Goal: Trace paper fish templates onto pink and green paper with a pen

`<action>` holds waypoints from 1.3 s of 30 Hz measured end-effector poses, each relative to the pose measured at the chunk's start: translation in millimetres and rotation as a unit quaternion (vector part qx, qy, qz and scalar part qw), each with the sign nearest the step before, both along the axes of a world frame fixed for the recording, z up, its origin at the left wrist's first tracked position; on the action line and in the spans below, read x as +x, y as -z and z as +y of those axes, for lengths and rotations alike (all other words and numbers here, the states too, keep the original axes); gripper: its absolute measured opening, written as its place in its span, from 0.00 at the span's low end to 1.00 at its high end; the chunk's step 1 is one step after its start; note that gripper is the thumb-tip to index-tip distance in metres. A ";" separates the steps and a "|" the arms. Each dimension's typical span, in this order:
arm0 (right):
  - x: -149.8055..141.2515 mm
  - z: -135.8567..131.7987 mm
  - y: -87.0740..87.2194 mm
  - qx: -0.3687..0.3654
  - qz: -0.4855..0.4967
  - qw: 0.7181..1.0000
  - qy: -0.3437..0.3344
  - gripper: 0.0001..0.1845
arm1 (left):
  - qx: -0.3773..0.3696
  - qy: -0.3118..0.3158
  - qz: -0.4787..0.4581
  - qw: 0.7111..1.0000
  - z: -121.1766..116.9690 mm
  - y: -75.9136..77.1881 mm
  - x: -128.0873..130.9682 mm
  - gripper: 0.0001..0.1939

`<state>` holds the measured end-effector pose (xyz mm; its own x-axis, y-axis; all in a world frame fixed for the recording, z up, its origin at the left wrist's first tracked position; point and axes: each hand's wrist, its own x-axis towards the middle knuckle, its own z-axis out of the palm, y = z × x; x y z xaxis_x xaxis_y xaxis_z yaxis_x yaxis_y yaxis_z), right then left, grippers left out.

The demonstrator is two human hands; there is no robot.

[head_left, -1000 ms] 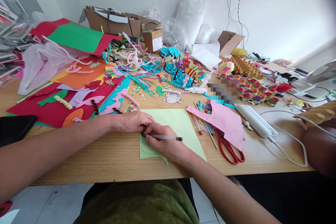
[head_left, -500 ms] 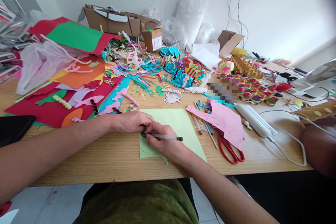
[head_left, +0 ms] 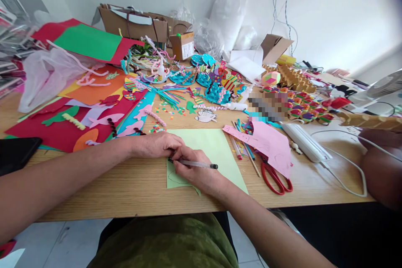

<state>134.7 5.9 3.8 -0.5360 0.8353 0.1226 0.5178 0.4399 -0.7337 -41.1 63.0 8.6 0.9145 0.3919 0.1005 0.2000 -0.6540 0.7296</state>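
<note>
A pale green sheet of paper (head_left: 216,146) lies at the table's front edge, with a curved drawn outline near its lower left corner. My right hand (head_left: 196,172) grips a pen (head_left: 199,163) with a clear barrel and a dark end, its tip low over the sheet's left side. Against it rests my left hand (head_left: 161,144), at the sheet's upper left edge, fingers curled in; what they hold, if anything, is hidden. A white paper fish (head_left: 205,116) with drawn lines lies just beyond the sheet.
Red-handled scissors (head_left: 276,179) lie at the right, partly under pink paper (head_left: 276,146). Beyond are a white power strip (head_left: 307,142) and its cable. Coloured sheets (head_left: 63,134) with fish cutouts cover the left, near a dark phone (head_left: 19,153). Another person's arm (head_left: 381,163) is at far right.
The pen and my right hand have shifted very slightly to the left over the green paper. At far right, a wavy tan strip near the other person has moved left.
</note>
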 end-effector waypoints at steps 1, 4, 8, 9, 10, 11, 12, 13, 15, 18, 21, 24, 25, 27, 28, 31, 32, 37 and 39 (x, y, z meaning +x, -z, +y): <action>-0.2 0.0 -0.4 0.001 -0.003 1.000 0.000 0.06 | 0.001 0.000 0.001 1.000 -0.3 -0.5 0.1 0.13; 0.3 0.0 -1.8 0.001 -0.006 1.000 -0.007 0.06 | 0.005 -0.002 0.005 1.000 -0.8 -2.1 0.7 0.13; 3.3 -1.2 -4.3 -0.009 -0.010 1.000 -0.017 0.06 | 0.012 -0.004 0.008 1.000 -0.5 -2.0 1.2 0.13; 4.2 -1.6 -4.9 -0.012 -0.010 1.000 -0.018 0.06 | 0.013 -0.004 0.008 1.000 -0.3 -1.5 1.2 0.13; 5.0 -2.0 -5.4 -0.016 -0.011 1.000 -0.018 0.06 | 0.014 -0.003 0.008 1.000 -0.1 -0.8 1.1 0.14; 5.6 -2.3 -5.8 -0.019 -0.012 1.000 -0.017 0.06 | 0.016 -0.003 0.007 1.000 0.1 -0.1 1.0 0.14; 6.0 -2.6 -6.1 -0.021 -0.014 1.000 -0.017 0.06 | 0.016 -0.002 0.006 1.000 0.2 0.5 0.8 0.14; 6.2 -2.7 -6.3 -0.022 -0.015 1.000 -0.016 0.06 | 0.017 -0.001 0.005 1.000 0.3 0.9 0.7 0.14; 6.1 -2.5 -6.3 -0.021 -0.012 1.000 -0.014 0.06 | 0.018 0.000 0.003 1.000 0.3 1.3 0.6 0.14; 5.1 -1.5 -5.4 -0.015 0.007 1.000 -0.010 0.05 | 0.018 0.000 -0.002 1.000 -0.1 0.6 0.7 0.13; 3.7 -0.6 -4.3 -0.016 0.011 1.000 -0.015 0.05 | 0.018 -0.002 -0.005 1.000 -0.4 0.1 1.1 0.13; 2.4 -0.5 -4.9 -0.021 -0.009 1.000 -0.021 0.05 | 0.017 -0.001 -0.004 1.000 -0.1 0.3 1.1 0.13; 2.1 -0.6 -5.6 -0.020 -0.015 0.999 -0.020 0.05 | 0.016 0.000 -0.003 1.000 0.1 0.4 1.0 0.13; 1.8 -0.9 -6.9 -0.019 -0.026 0.999 -0.019 0.05 | 0.015 0.001 -0.002 1.000 0.3 0.5 0.6 0.13; 1.9 -1.1 -7.4 -0.018 -0.029 0.999 -0.019 0.05 | 0.015 0.002 0.000 1.000 0.5 0.5 0.4 0.13; 3.8 -1.4 -7.1 -0.016 -0.030 0.999 -0.023 0.06 | 0.016 0.006 0.003 1.000 0.7 1.0 -0.4 0.13; 4.8 -1.6 -6.4 -0.016 -0.027 0.999 -0.026 0.06 | 0.017 0.007 0.004 1.000 0.7 1.4 -0.6 0.13; 12.0 -3.7 -3.2 -0.032 -0.001 0.999 -0.022 0.07 | 0.023 0.011 0.003 1.000 0.7 2.6 -0.5 0.14; 15.2 -4.7 -3.1 -0.042 0.009 0.999 -0.015 0.07 | 0.027 0.010 0.003 1.000 0.2 1.5 0.0 0.14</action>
